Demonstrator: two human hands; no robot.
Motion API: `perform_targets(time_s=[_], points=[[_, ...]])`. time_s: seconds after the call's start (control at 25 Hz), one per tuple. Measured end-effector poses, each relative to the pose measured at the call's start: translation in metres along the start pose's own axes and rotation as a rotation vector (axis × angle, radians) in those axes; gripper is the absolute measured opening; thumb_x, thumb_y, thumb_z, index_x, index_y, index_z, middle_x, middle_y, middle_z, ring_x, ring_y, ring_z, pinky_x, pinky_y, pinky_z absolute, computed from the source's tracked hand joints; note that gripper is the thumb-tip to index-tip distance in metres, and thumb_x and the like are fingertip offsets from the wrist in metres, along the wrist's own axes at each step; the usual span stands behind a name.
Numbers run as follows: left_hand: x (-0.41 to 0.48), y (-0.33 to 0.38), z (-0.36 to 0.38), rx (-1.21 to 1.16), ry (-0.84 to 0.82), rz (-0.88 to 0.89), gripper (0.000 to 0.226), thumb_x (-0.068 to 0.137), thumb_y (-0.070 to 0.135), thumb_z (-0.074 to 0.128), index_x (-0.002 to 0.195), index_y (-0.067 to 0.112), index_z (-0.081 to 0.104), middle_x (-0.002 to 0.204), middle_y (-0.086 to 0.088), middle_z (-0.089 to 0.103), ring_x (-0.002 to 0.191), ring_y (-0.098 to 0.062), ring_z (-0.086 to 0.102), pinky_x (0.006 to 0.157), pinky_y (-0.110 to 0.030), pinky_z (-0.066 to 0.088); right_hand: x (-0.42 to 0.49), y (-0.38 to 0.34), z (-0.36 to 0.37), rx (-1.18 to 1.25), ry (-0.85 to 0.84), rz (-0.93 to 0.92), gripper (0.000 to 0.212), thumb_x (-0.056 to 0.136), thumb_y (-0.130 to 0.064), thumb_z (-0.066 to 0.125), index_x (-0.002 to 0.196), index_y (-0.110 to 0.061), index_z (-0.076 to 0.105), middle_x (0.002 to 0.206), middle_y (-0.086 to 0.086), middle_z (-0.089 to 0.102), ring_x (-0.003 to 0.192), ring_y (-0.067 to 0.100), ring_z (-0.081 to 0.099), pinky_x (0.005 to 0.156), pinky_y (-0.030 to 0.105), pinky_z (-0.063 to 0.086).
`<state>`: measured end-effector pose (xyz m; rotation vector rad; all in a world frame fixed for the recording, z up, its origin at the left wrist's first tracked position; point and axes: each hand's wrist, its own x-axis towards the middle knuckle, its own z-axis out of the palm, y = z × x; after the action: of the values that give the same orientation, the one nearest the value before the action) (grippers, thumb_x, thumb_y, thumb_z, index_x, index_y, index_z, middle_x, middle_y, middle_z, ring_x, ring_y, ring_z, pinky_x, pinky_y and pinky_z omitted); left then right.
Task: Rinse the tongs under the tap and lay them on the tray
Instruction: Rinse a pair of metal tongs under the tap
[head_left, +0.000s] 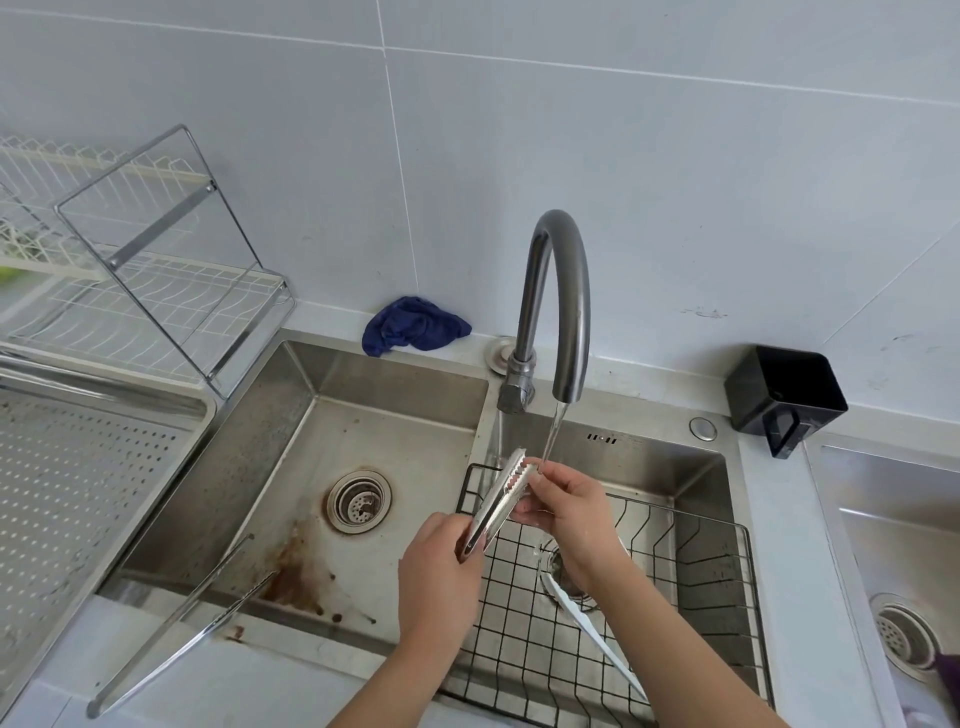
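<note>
Short steel tongs (497, 499) with toothed tips are held over the right basin of the sink, tips up near the water stream. My left hand (441, 577) grips their hinge end. The fingers of my right hand (566, 512) pinch the toothed tips, right where the thin stream from the curved tap (563, 306) lands. The perforated steel tray (78, 483) lies at the left of the sink. A second, long pair of tongs (182, 623) rests across the front left edge of the sink.
A black wire basket (691, 571) sits in the right basin (649, 462) with a white utensil (592, 629) in it. The left basin has a rusty stain and drain (358, 501). Behind stand a dish rack (156, 270), blue cloth (413, 325) and black cup (784, 395).
</note>
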<state>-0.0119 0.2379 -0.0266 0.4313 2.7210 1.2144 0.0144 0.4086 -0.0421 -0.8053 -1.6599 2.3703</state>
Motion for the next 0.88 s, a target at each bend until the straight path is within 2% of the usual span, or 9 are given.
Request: perform_targets(time_s=[0.16,0.28,0.36,0.48,0.56,0.64,0.68,0.8,0.88], points=[[-0.005,-0.005,-0.001,0.081,-0.025,0.027,0.01,0.087,0.011,0.075,0.085,0.019,0.069,0.078,0.011,0.054,0.06,-0.007,0.051,0.054,-0.015,0.037,-0.005,0.003,0.005,-0.046,0.096,0.029,0.027,0.102,-0.005,0.053,0.097,-0.011,0.078,0.073,0.014,0.073,0.059,0.019,0.069,0.07,0.045,0.065],[-0.009,-0.005,0.003,0.102,-0.04,0.054,0.015,0.084,0.005,0.074,0.085,0.018,0.069,0.08,0.01,0.056,0.062,-0.009,0.052,0.055,-0.017,0.04,-0.003,0.003,0.012,-0.175,0.192,0.009,0.029,0.103,-0.012,0.051,0.087,-0.006,0.075,0.068,0.015,0.073,0.053,0.021,0.068,0.062,0.047,0.065],[-0.008,-0.006,0.003,0.088,-0.023,0.02,0.015,0.084,0.006,0.075,0.082,0.019,0.068,0.076,0.011,0.054,0.06,-0.007,0.051,0.053,-0.015,0.038,-0.003,0.0,0.012,-0.149,0.167,0.036,0.029,0.104,-0.016,0.052,0.087,-0.006,0.074,0.068,0.014,0.073,0.055,0.02,0.067,0.062,0.043,0.064],[0.0,-0.007,0.004,0.046,-0.003,-0.025,0.022,0.084,0.011,0.078,0.074,0.025,0.064,0.069,0.01,0.053,0.058,-0.005,0.049,0.055,-0.013,0.041,-0.003,-0.004,0.008,-0.016,0.035,0.099,0.022,0.099,-0.003,0.051,0.098,-0.005,0.073,0.077,0.013,0.074,0.06,0.018,0.064,0.066,0.037,0.062],[0.009,-0.006,0.007,-0.063,-0.024,-0.082,0.023,0.086,0.015,0.077,0.071,0.025,0.065,0.066,0.006,0.059,0.059,-0.01,0.055,0.057,-0.019,0.048,0.0,-0.008,0.005,0.036,0.005,0.112,0.017,0.101,-0.006,0.054,0.108,-0.002,0.069,0.087,0.013,0.076,0.061,0.017,0.062,0.065,0.034,0.06],[0.016,-0.002,0.011,-0.211,-0.085,-0.161,0.016,0.088,0.016,0.075,0.075,0.022,0.07,0.068,0.0,0.066,0.065,-0.023,0.064,0.063,-0.042,0.059,0.005,-0.014,0.004,0.066,0.02,0.103,0.018,0.104,-0.015,0.054,0.107,-0.003,0.067,0.089,0.014,0.075,0.061,0.015,0.06,0.062,0.032,0.058],[0.018,0.0,0.012,-0.269,-0.105,-0.19,0.014,0.089,0.016,0.075,0.077,0.023,0.072,0.069,-0.002,0.068,0.067,-0.026,0.066,0.063,-0.048,0.061,0.007,-0.018,0.004,0.08,0.018,0.095,0.017,0.104,-0.017,0.055,0.105,-0.005,0.067,0.088,0.013,0.074,0.062,0.015,0.06,0.062,0.031,0.057],[0.024,0.002,0.018,-0.417,-0.171,-0.246,0.017,0.091,0.015,0.072,0.08,0.028,0.075,0.065,0.002,0.068,0.061,-0.021,0.064,0.06,-0.047,0.061,0.005,-0.029,0.005,0.035,-0.087,0.047,0.006,0.098,-0.012,0.063,0.093,-0.011,0.067,0.076,0.007,0.066,0.067,0.015,0.058,0.064,0.03,0.05],[0.029,0.006,0.022,-0.55,-0.268,-0.289,0.02,0.094,0.015,0.069,0.078,0.025,0.076,0.063,-0.004,0.066,0.053,-0.02,0.058,0.049,-0.038,0.054,0.003,-0.033,0.008,-0.047,-0.137,0.009,0.01,0.097,-0.009,0.064,0.088,-0.012,0.063,0.065,0.003,0.058,0.06,0.014,0.053,0.061,0.028,0.046]])
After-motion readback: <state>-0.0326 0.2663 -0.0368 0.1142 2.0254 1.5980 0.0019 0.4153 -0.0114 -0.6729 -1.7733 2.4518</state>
